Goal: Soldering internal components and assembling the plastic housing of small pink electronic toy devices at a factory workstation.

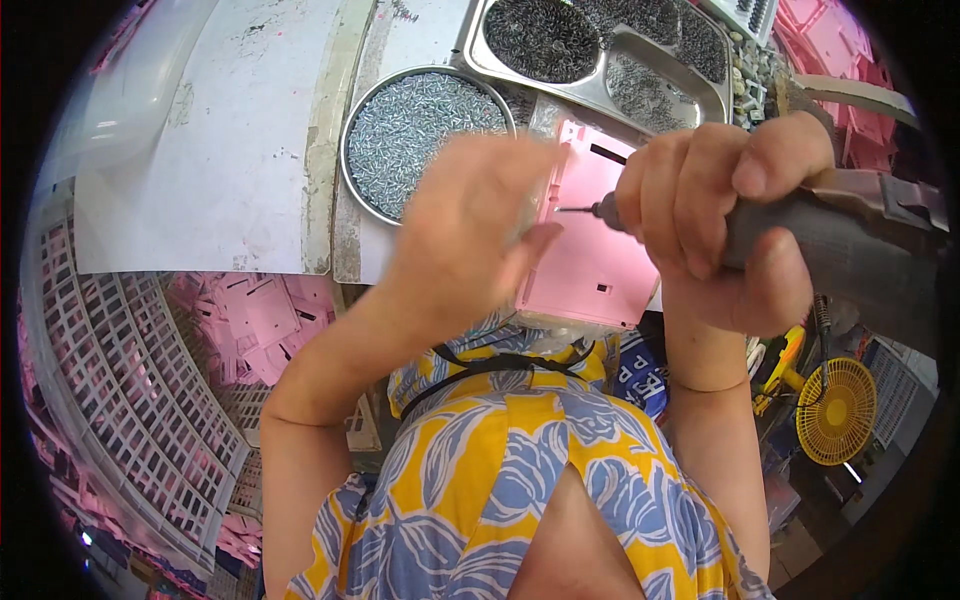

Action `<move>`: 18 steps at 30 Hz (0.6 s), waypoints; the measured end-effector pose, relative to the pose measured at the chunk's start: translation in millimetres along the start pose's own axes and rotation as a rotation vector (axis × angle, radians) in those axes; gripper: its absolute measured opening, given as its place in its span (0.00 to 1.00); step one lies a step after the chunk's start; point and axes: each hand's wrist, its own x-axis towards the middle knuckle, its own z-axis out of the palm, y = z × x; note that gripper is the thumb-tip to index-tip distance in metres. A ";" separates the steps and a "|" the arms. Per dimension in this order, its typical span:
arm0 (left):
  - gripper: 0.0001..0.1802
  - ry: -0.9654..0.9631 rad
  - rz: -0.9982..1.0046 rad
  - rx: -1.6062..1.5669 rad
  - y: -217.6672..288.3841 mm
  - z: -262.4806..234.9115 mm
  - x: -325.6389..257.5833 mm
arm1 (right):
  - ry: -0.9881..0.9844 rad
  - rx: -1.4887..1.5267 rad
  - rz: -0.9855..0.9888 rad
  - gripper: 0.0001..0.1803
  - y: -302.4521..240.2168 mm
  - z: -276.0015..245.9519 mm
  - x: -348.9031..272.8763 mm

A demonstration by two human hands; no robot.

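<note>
A pink flat plastic panel (600, 265) with small slots lies in front of me, partly over clear plastic film. My right hand (715, 205) is wrapped round a dark grey power screwdriver (845, 230). Its thin bit points left, with the tip over the panel's left side; whether it touches cannot be made out. My left hand (465, 220) is smeared by motion beside the panel's left edge, covering part of a round metal bowl. Small silvery screws or pins (410, 130) fill that bowl (346, 150).
A metal tray (474, 62) at the back holds small dark parts in separate compartments. White sheeting (230, 130) covers the left of the table. A grey lattice basket (140, 390) stands at the left near pink parts (255, 320). More pink parts (835, 50) lie far right, a yellow fan (838, 410) lower right.
</note>
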 end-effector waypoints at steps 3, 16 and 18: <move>0.15 -0.173 -0.111 0.576 -21.1 -26.6 9.8 | 0.067 -0.068 0.035 0.13 0.5 2.3 -0.4; 0.10 -0.197 -0.031 0.359 -48.6 -26.8 4.7 | 0.082 -0.130 0.100 0.14 26.5 25.2 -2.6; 0.10 -0.237 -0.045 0.100 -42.8 -27.3 1.9 | 0.068 -0.158 0.117 0.14 29.9 24.8 -5.1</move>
